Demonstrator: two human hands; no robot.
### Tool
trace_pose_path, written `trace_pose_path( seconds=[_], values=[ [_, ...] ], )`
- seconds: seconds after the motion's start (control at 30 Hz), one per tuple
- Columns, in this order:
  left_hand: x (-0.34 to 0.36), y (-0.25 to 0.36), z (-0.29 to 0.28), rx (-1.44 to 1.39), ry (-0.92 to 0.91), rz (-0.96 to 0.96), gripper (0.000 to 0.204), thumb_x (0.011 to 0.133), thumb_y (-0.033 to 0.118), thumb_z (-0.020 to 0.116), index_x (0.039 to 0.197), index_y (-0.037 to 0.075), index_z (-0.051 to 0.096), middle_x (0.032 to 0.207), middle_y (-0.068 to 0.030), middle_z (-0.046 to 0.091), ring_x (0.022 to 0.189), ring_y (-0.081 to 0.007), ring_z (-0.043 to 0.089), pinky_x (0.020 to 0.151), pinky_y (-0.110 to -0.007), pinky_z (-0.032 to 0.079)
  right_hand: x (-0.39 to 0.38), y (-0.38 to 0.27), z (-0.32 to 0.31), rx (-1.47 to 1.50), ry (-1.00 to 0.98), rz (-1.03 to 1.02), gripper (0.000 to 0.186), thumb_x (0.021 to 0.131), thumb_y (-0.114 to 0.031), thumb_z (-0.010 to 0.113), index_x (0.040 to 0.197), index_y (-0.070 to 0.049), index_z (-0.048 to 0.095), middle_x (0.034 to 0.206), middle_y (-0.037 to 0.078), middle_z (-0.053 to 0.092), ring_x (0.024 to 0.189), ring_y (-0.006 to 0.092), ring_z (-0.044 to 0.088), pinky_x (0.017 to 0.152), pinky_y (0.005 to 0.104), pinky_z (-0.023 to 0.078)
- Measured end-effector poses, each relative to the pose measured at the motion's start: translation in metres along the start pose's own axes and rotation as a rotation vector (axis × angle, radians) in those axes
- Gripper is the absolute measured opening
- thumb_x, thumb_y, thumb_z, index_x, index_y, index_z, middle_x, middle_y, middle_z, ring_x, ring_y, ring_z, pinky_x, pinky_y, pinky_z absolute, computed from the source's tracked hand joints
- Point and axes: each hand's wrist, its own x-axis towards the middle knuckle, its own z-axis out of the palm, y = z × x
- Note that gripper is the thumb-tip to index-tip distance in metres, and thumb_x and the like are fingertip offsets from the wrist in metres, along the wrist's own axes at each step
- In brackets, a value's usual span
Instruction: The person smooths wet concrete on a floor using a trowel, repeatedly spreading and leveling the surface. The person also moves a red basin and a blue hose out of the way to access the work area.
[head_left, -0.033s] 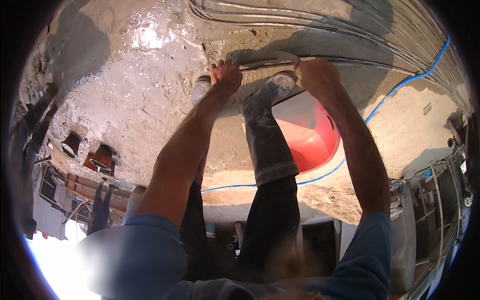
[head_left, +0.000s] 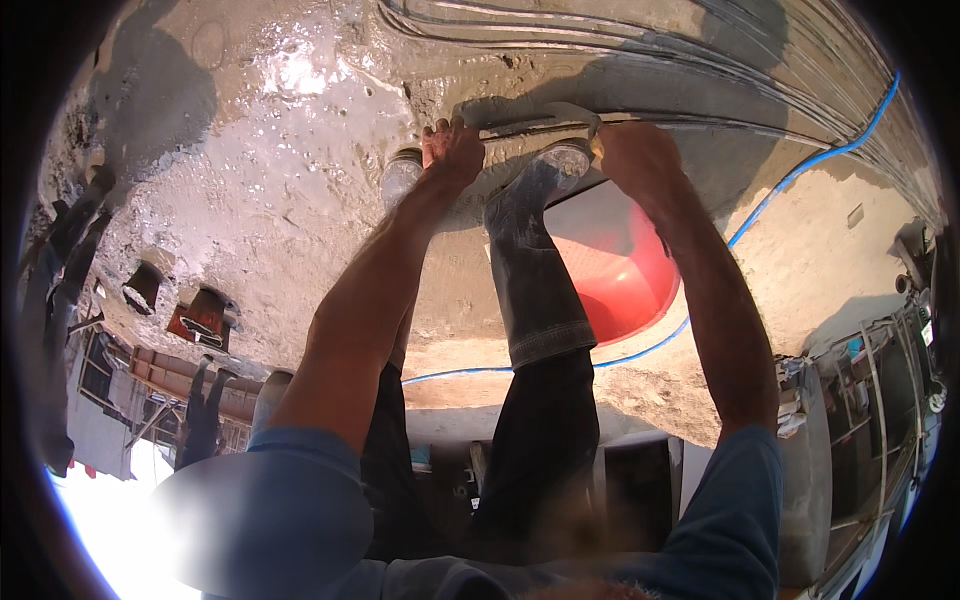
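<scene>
My right hand (head_left: 640,155) is closed around the yellowish handle of a grey trowel (head_left: 540,118). The trowel's blade reaches left over shaded wet concrete (head_left: 320,150). Beside the blade's left end, my left hand (head_left: 455,152) rests at the wet surface with its fingers apart; I see nothing held in it, though its palm is hidden. Dark thin rods (head_left: 700,122) run along the concrete beside the trowel. My boots, one a dusty dark boot (head_left: 530,200), stand just behind both hands.
A red plastic tub (head_left: 635,290) stands between my boot and right forearm. Past it curves a blue hose (head_left: 790,185). Long bundled rods (head_left: 700,65) stretch across the far right. Dark openings with a reddish-brown frame (head_left: 203,318) are at left, and people's legs (head_left: 65,240) show at the left edge.
</scene>
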Motion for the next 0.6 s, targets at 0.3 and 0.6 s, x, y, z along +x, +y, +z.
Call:
trace_pose_path(
  seconds=[0.3,0.6],
  values=[
    [-0.029,0.005,-0.028,-0.015,0.196,0.132,0.048,0.093,0.039,0.065,0.135,0.016,0.059,0.130,-0.0106,0.060,0.125,-0.0324,0.055,0.103,-0.052,0.043,-0.031,0.004,0.030,0.172,-0.015,0.128,0.020,0.089,-0.019,0.066,0.105,-0.008,0.071,0.092,0.015,0.074,0.092,0.0347,0.073,0.080,0.0476,0.057],
    [0.069,0.055,-0.160,0.125,0.493,0.313,0.055,0.089,0.045,0.068,0.137,0.019,0.061,0.140,-0.0101,0.057,0.131,-0.0331,0.052,0.107,-0.049,0.043,-0.051,0.006,0.121,0.569,0.041,0.437,0.044,0.095,-0.043,0.065,0.123,-0.010,0.059,0.102,0.018,0.072,0.101,0.0389,0.070,0.084,0.0492,0.056]
  ],
)
